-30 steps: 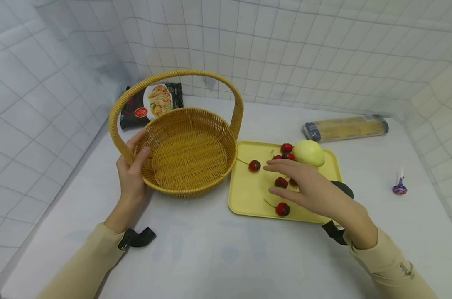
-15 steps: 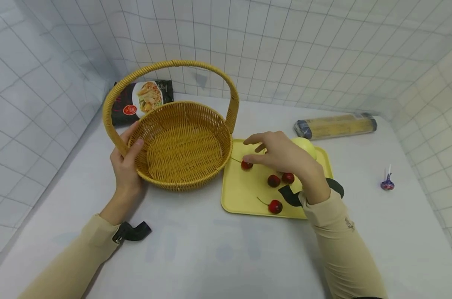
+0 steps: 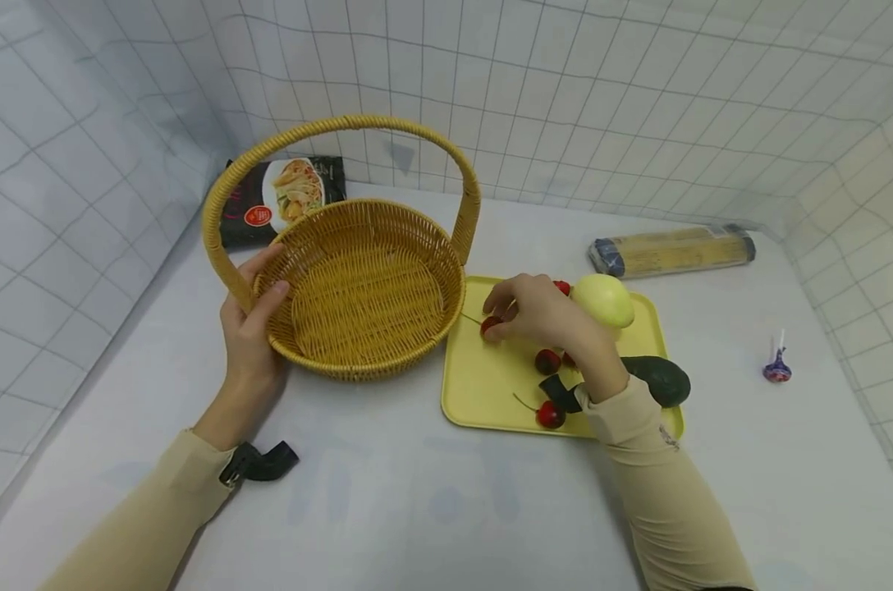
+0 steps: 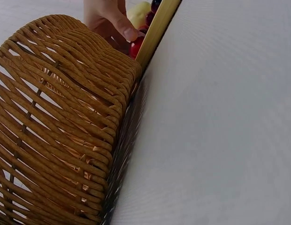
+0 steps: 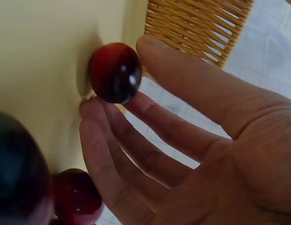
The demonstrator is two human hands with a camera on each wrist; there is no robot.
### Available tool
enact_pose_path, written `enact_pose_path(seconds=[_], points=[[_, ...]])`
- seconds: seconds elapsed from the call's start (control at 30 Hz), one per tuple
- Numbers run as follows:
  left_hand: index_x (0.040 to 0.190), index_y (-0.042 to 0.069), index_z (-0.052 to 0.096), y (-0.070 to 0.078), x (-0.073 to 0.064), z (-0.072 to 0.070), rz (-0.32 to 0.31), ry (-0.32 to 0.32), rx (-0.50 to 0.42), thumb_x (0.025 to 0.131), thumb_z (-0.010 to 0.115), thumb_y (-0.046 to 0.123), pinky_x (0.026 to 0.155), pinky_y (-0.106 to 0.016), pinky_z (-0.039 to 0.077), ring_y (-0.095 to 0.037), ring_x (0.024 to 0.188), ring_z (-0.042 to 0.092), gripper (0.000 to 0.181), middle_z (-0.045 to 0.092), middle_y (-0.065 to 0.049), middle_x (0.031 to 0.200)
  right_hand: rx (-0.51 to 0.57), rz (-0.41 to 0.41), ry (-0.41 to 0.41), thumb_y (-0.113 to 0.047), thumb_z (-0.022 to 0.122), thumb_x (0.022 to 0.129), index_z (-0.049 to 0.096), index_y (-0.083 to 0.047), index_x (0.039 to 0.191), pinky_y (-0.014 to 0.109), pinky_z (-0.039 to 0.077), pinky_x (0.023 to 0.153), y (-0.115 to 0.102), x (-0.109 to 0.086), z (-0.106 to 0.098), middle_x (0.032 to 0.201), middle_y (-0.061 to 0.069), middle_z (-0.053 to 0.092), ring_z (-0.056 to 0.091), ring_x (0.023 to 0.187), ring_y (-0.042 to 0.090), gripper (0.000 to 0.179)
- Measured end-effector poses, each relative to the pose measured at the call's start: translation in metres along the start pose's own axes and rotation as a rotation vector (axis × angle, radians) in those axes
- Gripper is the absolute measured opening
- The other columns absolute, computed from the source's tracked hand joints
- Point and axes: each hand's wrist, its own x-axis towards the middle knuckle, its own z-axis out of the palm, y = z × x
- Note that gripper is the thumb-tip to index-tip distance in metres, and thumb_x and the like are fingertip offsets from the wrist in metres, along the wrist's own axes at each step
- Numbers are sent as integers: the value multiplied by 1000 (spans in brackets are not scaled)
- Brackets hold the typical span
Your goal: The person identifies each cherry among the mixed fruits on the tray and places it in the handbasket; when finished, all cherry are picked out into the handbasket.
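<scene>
My left hand [image 3: 256, 328] grips the near-left rim of a round wicker basket [image 3: 365, 361], thumb inside, at the foot of its tall arched handle. Inside, the woven bottom shows bare. Over a yellow tray [image 3: 464, 402], my right hand [image 3: 542, 312] bends down around a dark red cherry [image 3: 491, 327] near the tray's left side. In the right wrist view, thumb and fingers [image 5: 155, 51] close on this cherry [image 5: 116, 72] from two sides. Other cherries [image 3: 550, 414] lie on the tray, some partly hidden by the right hand and wrist.
A pale yellow-green round fruit [image 3: 603, 300] and a dark green avocado-like fruit [image 3: 661, 380] sit on the tray's right part. Behind stand a black food packet [image 3: 299, 193] and a bundle of noodles [image 3: 671, 250]. A wrapped lollipop [image 3: 776, 369] lies far right.
My right hand has moved left across the tray, then lowered, and its fingers have closed around the left cherry. The left hand keeps its hold on the basket.
</scene>
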Motion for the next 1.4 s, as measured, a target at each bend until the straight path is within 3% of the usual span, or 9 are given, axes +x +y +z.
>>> enact_pose_path(seconds=[0.13,0.27,0.6,0.83,1.0,1.17,1.4], points=[[141,5,65,2,-3,-1,9,-1,41,96,60,10,113,-26,31,-24,141,45,46,60,-10,144,6,13,11,-18,86,88,76,-10,106,39,52,89,2,1,8,101,7,72,64,98,24,21],[141,6,66,2,-6,-3,-10,8,16,96,62,9,110,-26,34,-25,140,46,45,60,-10,144,-4,6,33,-17,85,89,76,-10,105,39,52,86,2,1,10,99,7,72,63,95,24,20],[138,3,66,4,-9,-8,-31,48,-48,96,64,9,105,-27,38,-24,137,47,43,60,-10,144,8,-74,86,-19,82,92,74,-12,109,39,49,84,-13,-16,-17,101,4,73,64,94,22,20],[132,1,68,3,-4,-3,0,47,-47,95,61,8,102,-26,38,-23,131,46,38,60,-9,138,134,-172,274,-23,76,97,74,-15,116,35,57,89,-29,-21,-21,104,-1,75,69,100,14,20],[126,-1,69,1,-2,0,17,36,-33,95,63,7,106,-28,32,-23,129,46,33,62,-9,129,216,-201,336,-22,77,97,74,-15,116,30,60,86,-32,-20,-16,103,-2,75,68,99,11,20],[121,0,69,0,-1,3,9,32,-25,102,64,19,101,-30,34,-23,119,48,28,61,-8,119,251,-236,363,-21,78,97,75,-15,116,29,60,84,-35,-13,-3,101,-4,75,68,97,10,20],[120,2,69,-2,-2,6,-14,39,-36,105,64,31,97,-29,38,-22,115,50,33,62,-6,119,278,-331,421,-17,77,97,73,-9,118,34,61,86,-43,-2,23,103,0,74,67,94,13,22]])
